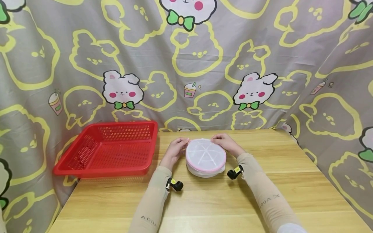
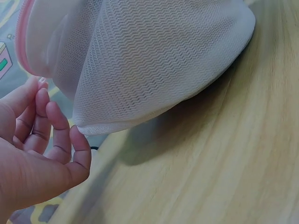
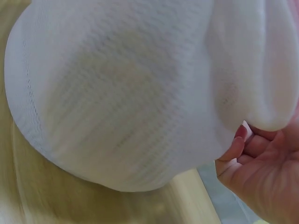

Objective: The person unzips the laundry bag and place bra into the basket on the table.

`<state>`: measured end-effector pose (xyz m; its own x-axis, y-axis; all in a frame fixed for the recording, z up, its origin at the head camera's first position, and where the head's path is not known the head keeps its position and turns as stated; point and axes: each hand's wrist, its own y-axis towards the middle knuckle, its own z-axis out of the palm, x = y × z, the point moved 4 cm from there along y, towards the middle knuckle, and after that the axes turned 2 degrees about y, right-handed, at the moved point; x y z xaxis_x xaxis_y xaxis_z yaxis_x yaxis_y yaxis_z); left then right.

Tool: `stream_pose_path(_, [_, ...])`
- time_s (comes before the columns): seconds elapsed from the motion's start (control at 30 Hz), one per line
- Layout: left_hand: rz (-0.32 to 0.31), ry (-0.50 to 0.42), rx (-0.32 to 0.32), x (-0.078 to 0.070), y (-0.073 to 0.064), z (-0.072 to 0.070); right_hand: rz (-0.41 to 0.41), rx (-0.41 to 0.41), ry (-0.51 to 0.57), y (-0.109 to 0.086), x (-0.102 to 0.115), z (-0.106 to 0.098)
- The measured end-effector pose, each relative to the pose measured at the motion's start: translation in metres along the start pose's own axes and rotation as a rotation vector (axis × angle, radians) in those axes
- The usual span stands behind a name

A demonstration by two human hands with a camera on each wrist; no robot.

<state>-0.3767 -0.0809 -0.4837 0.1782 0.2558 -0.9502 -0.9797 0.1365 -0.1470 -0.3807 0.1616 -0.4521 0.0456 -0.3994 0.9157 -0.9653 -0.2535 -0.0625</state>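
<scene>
A round white mesh laundry bag (image 1: 206, 156) with a pink zipper rim stands on the wooden table (image 1: 201, 207), its spoked-looking top tilted toward me. At its left side, the left hand (image 1: 176, 149) pinches a small piece at the pink rim between thumb and forefinger; the left wrist view shows the other fingers (image 2: 60, 126) loosely curled beside the mesh. The right hand (image 1: 228, 144) holds the far right edge of the bag. In the right wrist view the fingertips (image 3: 237, 144) are bent against the white fabric, partly hidden by a fold.
A red plastic basket (image 1: 116, 170) with perforated sides stands on the left of the table, overhanging its left edge. A patterned curtain (image 1: 204, 106) hangs behind the table and along both sides. Small black cameras (image 1: 176, 185) are strapped to both sleeved wrists.
</scene>
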Motion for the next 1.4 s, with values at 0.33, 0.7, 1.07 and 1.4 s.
stream_pose_path(0.33, [-0.001,-0.024,-0.005,0.0,-0.006,-0.003,0.026,-0.042,0.103,0.002,-0.008,0.002])
stream_pose_path(0.7, [0.001,-0.033,-0.009,-0.003,-0.012,-0.004,0.035,-0.109,0.203,-0.004,-0.01,0.004])
stream_pose_path(1.07, [0.011,-0.027,-0.008,-0.005,-0.014,-0.004,0.054,-0.191,0.269,-0.013,-0.011,0.006])
stream_pose_path(1.4, [0.049,-0.034,-0.062,-0.012,-0.017,-0.016,0.033,-0.3,0.321,-0.022,-0.01,-0.001])
